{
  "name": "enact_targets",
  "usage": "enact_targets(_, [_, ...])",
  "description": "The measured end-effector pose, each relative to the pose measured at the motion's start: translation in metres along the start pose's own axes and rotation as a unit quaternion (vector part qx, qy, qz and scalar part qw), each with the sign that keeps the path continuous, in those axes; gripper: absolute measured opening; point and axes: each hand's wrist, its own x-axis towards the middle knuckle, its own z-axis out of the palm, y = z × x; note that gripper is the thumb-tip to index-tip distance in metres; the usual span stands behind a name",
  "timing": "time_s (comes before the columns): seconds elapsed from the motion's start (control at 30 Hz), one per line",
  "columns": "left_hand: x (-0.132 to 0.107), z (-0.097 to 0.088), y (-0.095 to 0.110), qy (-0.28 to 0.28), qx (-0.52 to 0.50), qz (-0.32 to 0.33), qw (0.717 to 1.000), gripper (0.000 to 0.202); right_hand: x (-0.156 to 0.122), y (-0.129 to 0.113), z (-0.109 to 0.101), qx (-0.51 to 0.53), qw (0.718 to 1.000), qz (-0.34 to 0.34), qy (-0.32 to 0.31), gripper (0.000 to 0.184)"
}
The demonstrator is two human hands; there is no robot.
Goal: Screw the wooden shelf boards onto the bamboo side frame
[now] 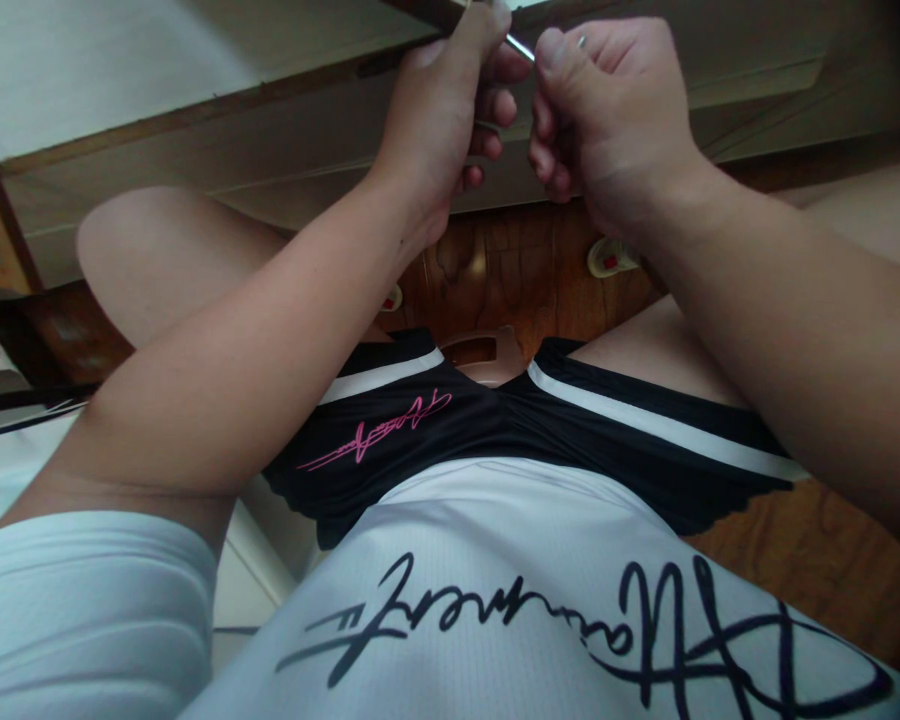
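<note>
My left hand is raised at the top middle, near the edge of a pale panel. Its thumb and forefinger close on a thin, shiny metal rod, while the other fingers curl loosely. Just to its right, my right hand pinches the same rod between thumb and bent forefinger. A small tip shows above the right hand's knuckles, possibly the rod's other end. The rod's left end is hidden behind my left thumb, so I cannot tell what kind of tool or part it is.
A light tabletop with a worn brown edge lies in front of me, above my knees. Below is a glossy brown wooden floor or board, with a pale round fitting and a tan handle-like piece between my legs.
</note>
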Motion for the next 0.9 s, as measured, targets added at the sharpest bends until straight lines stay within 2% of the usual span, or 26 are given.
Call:
enact_targets(0.07, [0.000,0.000,0.000,0.004,-0.005,-0.002,1.000,0.032,-0.001,0.001,0.000,-0.043,0.999,-0.016,0.004,0.035])
enact_targets(0.23, [0.000,0.002,0.001,0.008,-0.020,-0.003,1.000,0.031,-0.004,0.004,0.000,-0.148,0.982,-0.107,0.038,0.038])
enact_targets(0.47, [0.000,0.002,0.001,0.007,-0.022,-0.006,1.000,0.034,-0.008,0.004,-0.007,-0.339,0.929,-0.142,0.034,0.028])
enact_targets(0.57, [0.000,0.001,-0.001,0.001,-0.028,-0.006,1.000,0.033,-0.007,0.003,-0.009,-0.373,0.915,-0.149,0.042,0.026])
enact_targets(0.63, [0.000,0.001,-0.002,-0.001,-0.032,-0.004,0.999,0.032,-0.006,0.003,-0.007,-0.353,0.922,-0.152,0.043,0.030])
enact_targets(0.73, [0.002,0.000,-0.003,-0.004,-0.032,0.003,0.999,0.033,-0.002,0.005,-0.003,-0.252,0.957,-0.136,0.044,0.038])
enact_targets(0.83, [0.003,0.000,-0.003,0.002,-0.022,-0.001,1.000,0.040,0.002,0.008,0.001,-0.123,0.989,-0.072,0.034,0.040])
enact_targets(0.9, [0.004,-0.001,-0.003,0.003,-0.013,-0.006,1.000,0.046,0.004,0.009,0.002,-0.042,0.999,-0.009,0.005,0.038])
